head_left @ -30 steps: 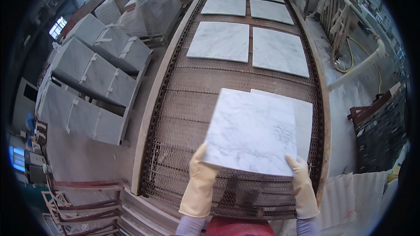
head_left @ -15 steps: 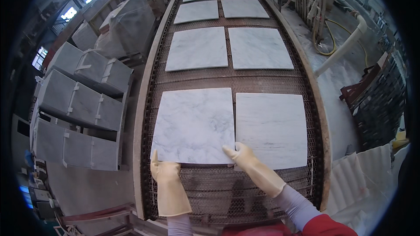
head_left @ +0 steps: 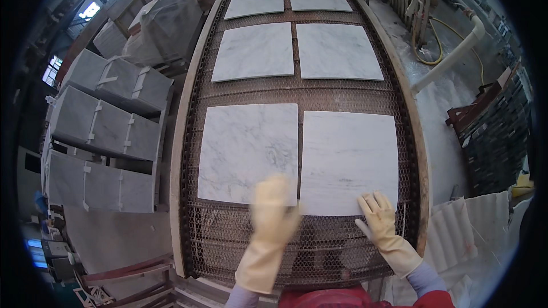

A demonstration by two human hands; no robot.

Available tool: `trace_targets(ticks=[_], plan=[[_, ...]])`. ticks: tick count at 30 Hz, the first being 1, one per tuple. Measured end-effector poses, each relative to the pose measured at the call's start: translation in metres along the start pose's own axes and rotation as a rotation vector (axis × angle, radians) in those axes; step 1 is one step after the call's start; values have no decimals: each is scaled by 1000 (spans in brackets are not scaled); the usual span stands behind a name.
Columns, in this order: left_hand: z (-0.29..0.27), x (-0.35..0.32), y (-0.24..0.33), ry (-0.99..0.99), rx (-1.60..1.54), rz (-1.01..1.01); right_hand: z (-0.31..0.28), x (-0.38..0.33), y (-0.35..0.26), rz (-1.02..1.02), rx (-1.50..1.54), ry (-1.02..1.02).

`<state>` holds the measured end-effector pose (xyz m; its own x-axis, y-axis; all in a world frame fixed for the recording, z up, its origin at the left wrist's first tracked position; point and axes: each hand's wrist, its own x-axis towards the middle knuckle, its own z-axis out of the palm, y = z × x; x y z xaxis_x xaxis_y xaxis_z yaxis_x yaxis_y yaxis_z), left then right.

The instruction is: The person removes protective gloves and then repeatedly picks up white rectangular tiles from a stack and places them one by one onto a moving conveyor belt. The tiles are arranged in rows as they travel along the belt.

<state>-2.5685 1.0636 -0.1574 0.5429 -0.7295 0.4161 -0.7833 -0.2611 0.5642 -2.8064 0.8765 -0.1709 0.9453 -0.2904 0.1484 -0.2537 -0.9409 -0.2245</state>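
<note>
Two square white marble tiles with grey veining lie side by side on the mesh conveyor belt. My left hand point(head_left: 269, 217), in a cream rubber glove, is smeared by motion over the near right corner of the left tile point(head_left: 242, 148). Whether it touches the stone I cannot tell. My right hand point(head_left: 379, 222), gloved alike, rests its outstretched fingers on the right tile point(head_left: 349, 154) at its near right corner, thumb apart by the near edge. A narrow gap runs between the tiles.
The mesh belt point(head_left: 228, 234) carries several more tiles in pairs farther off, such as a white tile point(head_left: 339, 51). Strapped stone stacks point(head_left: 103, 182) stand left of the belt. To the right are a pale pipe point(head_left: 451, 60), a yellow hose point(head_left: 428, 60) and corrugated pale sheets point(head_left: 474, 228).
My left hand has moved right from the left tile's near left corner. My right hand has left that tile and moved right onto the other tile. The camera view has shifted slightly.
</note>
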Motion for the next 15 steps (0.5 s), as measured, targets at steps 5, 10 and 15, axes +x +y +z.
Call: trace_targets(ticks=[5, 10, 15], plan=[[59, 2, 4, -343, 324, 313, 2, 12, 36, -149, 25, 68], [63, 11, 9, -461, 353, 369, 3, 20, 45, -106, 18, 27], [80, 30, 14, -521, 323, 282, 0, 39, 65, -93, -22, 11]])
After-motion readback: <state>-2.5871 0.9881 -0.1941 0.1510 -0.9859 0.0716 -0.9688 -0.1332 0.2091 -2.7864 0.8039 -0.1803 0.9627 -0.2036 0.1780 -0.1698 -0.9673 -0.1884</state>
